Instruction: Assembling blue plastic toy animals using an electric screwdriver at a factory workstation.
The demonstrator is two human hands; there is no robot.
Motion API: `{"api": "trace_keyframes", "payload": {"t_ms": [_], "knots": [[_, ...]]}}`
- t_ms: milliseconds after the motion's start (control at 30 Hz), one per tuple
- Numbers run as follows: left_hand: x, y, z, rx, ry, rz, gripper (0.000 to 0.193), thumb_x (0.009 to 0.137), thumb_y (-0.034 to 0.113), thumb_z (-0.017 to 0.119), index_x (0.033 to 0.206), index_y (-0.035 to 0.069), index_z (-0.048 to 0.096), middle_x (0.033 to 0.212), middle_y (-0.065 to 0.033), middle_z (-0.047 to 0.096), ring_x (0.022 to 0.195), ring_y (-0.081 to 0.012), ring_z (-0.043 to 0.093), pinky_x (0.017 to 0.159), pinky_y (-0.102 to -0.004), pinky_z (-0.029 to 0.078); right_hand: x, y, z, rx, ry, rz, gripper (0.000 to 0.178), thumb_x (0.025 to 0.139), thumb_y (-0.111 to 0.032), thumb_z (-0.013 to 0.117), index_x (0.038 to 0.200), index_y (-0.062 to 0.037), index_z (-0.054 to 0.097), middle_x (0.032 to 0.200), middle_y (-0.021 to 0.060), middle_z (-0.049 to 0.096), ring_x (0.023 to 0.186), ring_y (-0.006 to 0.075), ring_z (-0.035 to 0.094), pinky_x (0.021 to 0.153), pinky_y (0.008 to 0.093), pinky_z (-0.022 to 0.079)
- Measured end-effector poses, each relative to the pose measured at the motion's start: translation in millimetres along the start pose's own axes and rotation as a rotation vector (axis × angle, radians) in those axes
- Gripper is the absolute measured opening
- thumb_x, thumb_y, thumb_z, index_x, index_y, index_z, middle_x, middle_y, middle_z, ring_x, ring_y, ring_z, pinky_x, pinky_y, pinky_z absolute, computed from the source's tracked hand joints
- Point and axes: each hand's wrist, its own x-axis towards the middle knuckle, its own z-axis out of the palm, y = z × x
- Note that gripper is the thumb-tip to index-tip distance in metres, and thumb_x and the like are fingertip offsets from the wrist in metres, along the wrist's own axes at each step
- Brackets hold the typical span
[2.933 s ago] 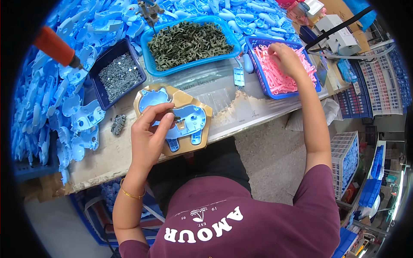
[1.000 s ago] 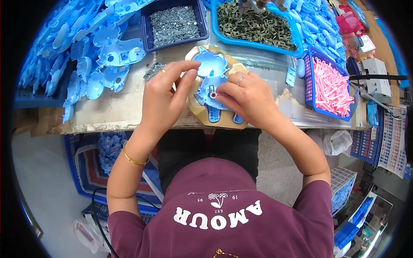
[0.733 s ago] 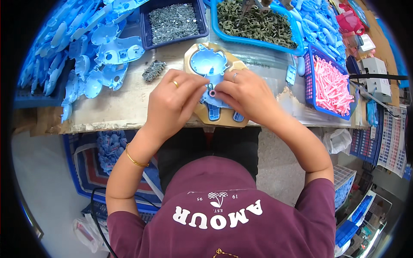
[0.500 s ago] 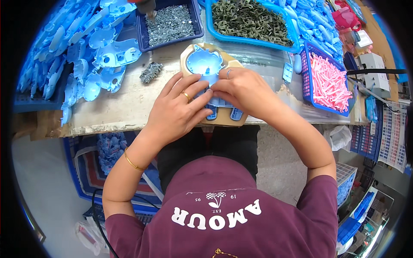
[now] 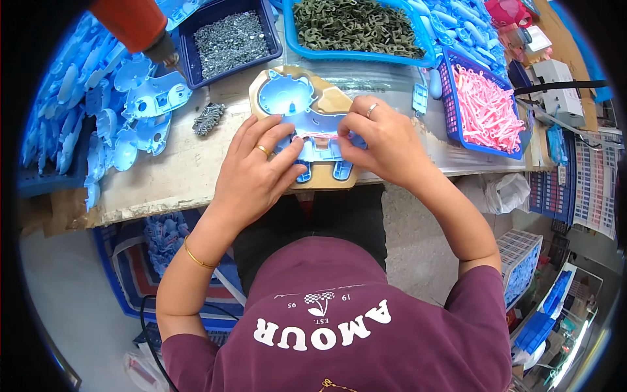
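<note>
A light-blue plastic toy shell half, hollow side up, lies in a tan jig at the table's front edge. My left hand lies across the shell's left side, its fingertips and thumb bearing on the blue plastic. Between my hands a thin pink strip runs across the inside of the shell. At the right side my right hand has thumb and fingers pinched together close to the strip's end. What sits in that pinch is hidden.
An orange-bodied power screwdriver hangs over the left side. Behind the jig stand a dark-blue screw tray and a blue basket of olive-green parts. Blue shells pile up at left, a screw cluster nearby. A basket of pink parts stands right.
My right hand has moved from the shell's middle to its right side, uncovering the pink strip. The power screwdriver has come further into view. The whole view has shifted slightly.
</note>
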Motion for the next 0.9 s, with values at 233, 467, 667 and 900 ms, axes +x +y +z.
{"api": "trace_keyframes", "payload": {"t_ms": [233, 467, 667, 900], "knots": [[0.7, 0.2, -1.0, 0.022, 0.03, -0.008, 0.031, 0.089, 0.026, 0.073, 0.114, 0.009, 0.07, 0.127, -0.0095, 0.062, 0.13, -0.0312, 0.052, 0.115, -0.051, 0.037, 9.4, 2.6, -7.3, -0.013, -0.105, -0.009, 0.014, 0.082, -0.017, 0.074, 0.081, -0.0067, 0.064, 0.084, 0.0088, 0.059, 0.084, 0.0291, 0.064, 0.069, 0.0419, 0.051], [1.6, -12.9, -9.7, -0.126, 0.16, -0.041, 0.03, 0.087, 0.015, 0.073, 0.114, 0.005, 0.068, 0.123, -0.012, 0.065, 0.118, -0.0332, 0.059, 0.102, -0.0457, 0.048, 62.2, -22.0, -22.4, 0.132, -0.023, -0.042, 0.021, 0.088, -0.022, 0.073, 0.1, -0.0043, 0.07, 0.092, 0.0089, 0.065, 0.083, 0.0257, 0.066, 0.068, 0.0365, 0.052], [25.0, -80.2, -34.2, 0.13, 0.358, -0.217, 0.014, 0.088, 0.011, 0.07, 0.102, 0.006, 0.068, 0.1, -0.01, 0.069, 0.095, -0.0307, 0.064, 0.078, -0.0422, 0.054, 168.1, -73.5, -26.6, 0.428, 0.471, -0.146, 0.056, 0.098, -0.028, 0.064, 0.141, 0.0041, 0.049, 0.113, 0.0189, 0.062, 0.108, 0.0261, 0.062, 0.093, 0.036, 0.05], [78.5, -142.9, -41.9, 0.54, -0.044, -0.348, 0.022, 0.085, 0.033, 0.076, 0.087, 0.012, 0.077, 0.099, -0.0057, 0.071, 0.099, -0.0252, 0.063, 0.081, -0.0382, 0.052, 258.4, -70.7, -19.9, 0.227, 0.921, -0.218, 0.06, 0.092, -0.016, 0.071, 0.142, 0.0069, 0.045, 0.12, 0.0258, 0.062, 0.111, 0.0265, 0.064, 0.094, 0.0364, 0.051]]}}
